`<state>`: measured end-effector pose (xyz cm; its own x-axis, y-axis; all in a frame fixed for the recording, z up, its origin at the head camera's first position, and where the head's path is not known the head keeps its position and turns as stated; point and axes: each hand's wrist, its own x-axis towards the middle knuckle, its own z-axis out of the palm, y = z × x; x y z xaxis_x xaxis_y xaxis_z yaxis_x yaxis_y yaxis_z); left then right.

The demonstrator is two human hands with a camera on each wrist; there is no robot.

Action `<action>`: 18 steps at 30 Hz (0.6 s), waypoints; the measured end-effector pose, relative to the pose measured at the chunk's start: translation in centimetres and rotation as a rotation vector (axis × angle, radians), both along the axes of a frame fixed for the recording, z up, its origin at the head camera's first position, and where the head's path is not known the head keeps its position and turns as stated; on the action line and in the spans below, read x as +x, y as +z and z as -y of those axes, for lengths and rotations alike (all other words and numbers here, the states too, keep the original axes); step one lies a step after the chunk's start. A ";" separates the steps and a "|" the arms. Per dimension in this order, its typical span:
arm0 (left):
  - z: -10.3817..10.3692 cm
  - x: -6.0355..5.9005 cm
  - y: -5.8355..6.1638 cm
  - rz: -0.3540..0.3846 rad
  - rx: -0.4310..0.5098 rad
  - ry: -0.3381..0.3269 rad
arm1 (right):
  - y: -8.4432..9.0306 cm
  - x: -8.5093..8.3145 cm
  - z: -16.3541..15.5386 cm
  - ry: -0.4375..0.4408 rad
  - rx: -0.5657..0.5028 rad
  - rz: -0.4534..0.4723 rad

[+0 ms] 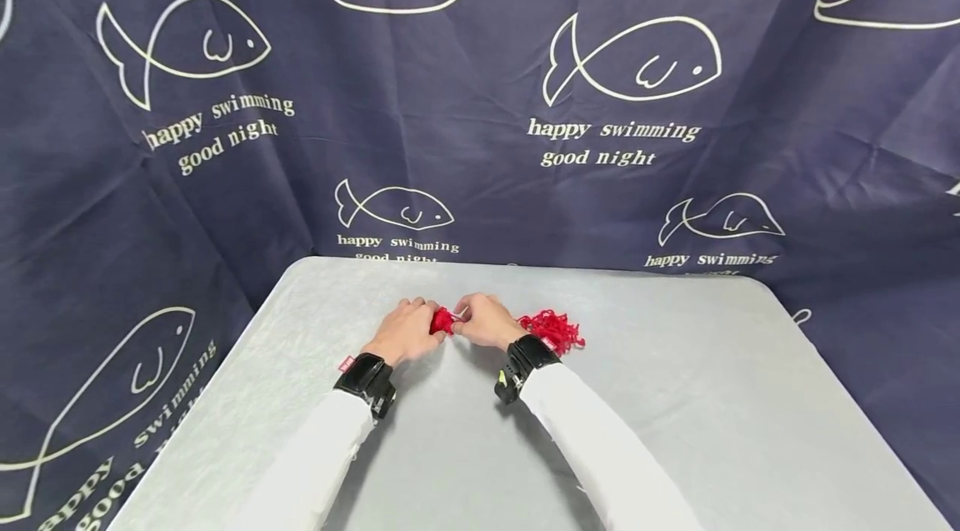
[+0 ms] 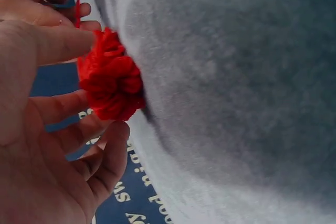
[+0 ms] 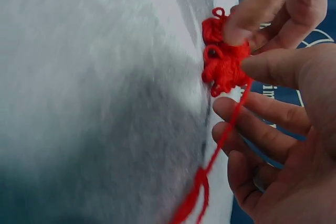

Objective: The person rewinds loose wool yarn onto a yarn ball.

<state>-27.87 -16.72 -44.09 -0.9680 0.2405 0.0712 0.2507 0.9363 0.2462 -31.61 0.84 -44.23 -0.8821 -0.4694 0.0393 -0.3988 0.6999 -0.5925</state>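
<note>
White sleeves nearest. Left hand (image 1: 406, 331) and right hand (image 1: 487, 320) both have fingers (image 2: 63, 43) pinched on red yarn ball (image 1: 442, 320), just over grey tabletop (image 1: 675, 398). Risk: strand (image 3: 223, 135) to loose yarn pile (image 1: 553, 329) snags, or the ball unravels if the pinch slackens.

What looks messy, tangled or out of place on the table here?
Only the loose red yarn heap lying tangled on the grey table beside the right hand. Both hands, left hand included, hold a small red yarn ball. Nothing looks spilled or damaged.
</note>
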 end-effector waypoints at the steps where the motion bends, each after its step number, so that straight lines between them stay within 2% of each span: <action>1: 0.0 0.0 -0.1 -0.010 -0.001 -0.006 | -0.1 -0.1 0.2 0.000 -0.020 0.020; 7: 0.0 -0.5 -1.0 -0.088 0.056 -0.033 | -0.6 -0.4 0.1 -0.020 -0.150 0.066; 10: 0.0 -0.6 -1.1 -0.087 0.105 -0.018 | -0.4 -0.4 -0.4 -0.034 -0.243 0.059; 12: -0.1 -0.6 -0.7 -0.065 0.161 -0.014 | -0.1 -0.5 -0.9 -0.036 -0.305 0.036; 14: -0.1 -0.6 0.0 -0.030 0.252 -0.033 | 0.6 -0.4 -1.6 -0.042 -0.357 0.014; 16: -0.1 -0.6 0.9 0.036 0.396 -0.062 | 1.5 -0.5 -2.4 -0.046 -0.426 0.004; 18: 0.0 -0.7 2.0 0.121 0.579 -0.109 | 2.6 -0.5 -3.2 -0.062 -0.509 0.005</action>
<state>-28.61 -16.74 -42.14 -0.9493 0.2941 0.1108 0.2760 0.6115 0.7415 -32.10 4.05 -41.67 -0.9085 -0.3390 0.2445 -0.3617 0.3446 -0.8662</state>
